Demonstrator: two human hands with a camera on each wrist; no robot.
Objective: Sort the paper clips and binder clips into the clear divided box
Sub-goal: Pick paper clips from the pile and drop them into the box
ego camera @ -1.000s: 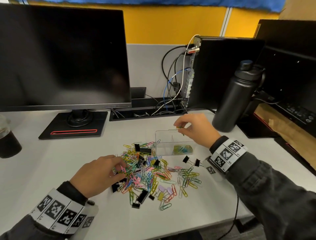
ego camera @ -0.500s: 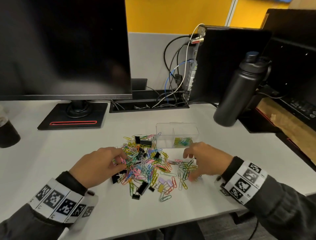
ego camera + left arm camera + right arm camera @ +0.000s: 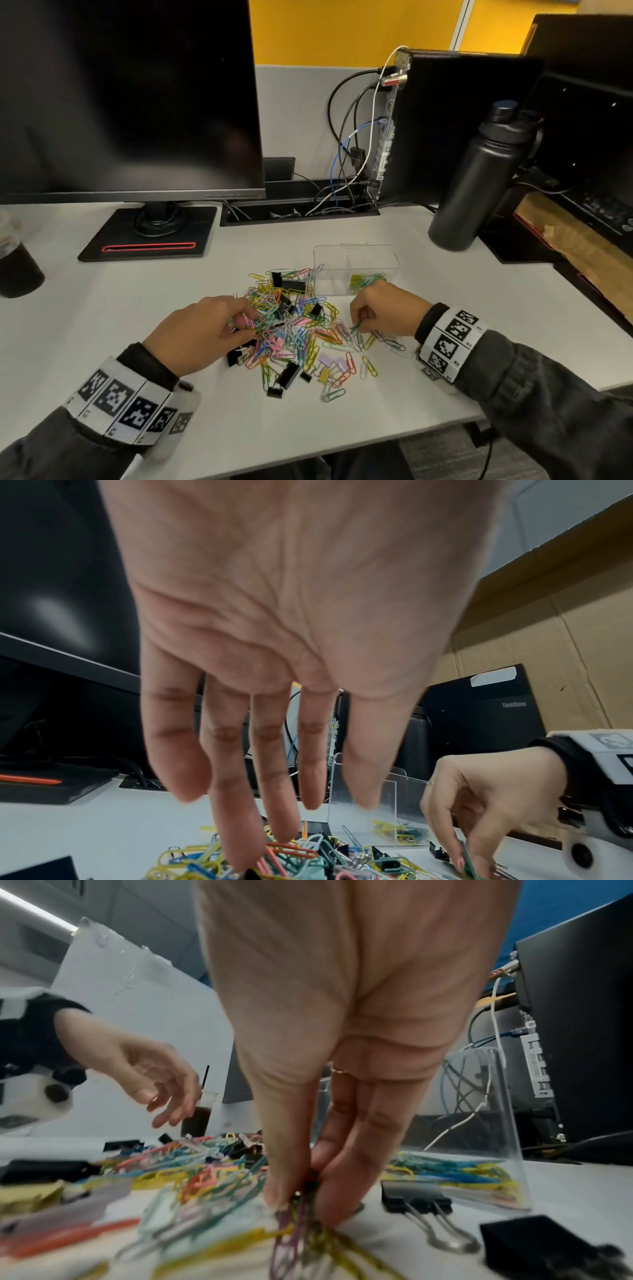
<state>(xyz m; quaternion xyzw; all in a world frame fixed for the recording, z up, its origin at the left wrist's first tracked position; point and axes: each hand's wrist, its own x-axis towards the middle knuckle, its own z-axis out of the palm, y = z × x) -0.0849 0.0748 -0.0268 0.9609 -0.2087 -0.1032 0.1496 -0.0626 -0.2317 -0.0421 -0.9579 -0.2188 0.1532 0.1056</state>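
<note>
A heap of coloured paper clips mixed with black binder clips lies on the white desk. Behind its right side stands the clear divided box, with yellow, green and blue paper clips in its front right compartment. My right hand is down at the heap's right edge, thumb and fingers pinching a few paper clips, one of them green. My left hand rests on the heap's left side with fingers straight, touching the clips and holding nothing.
A black water bottle stands right of the box. A monitor on its stand is at the back left, a dark drink cup at the far left. Cables and a small computer sit behind. Two loose black binder clips lie by the right hand.
My right hand came back from above the box to the heap's right edge and pinched paper clips there. The left hand stayed on the heap's left side.
</note>
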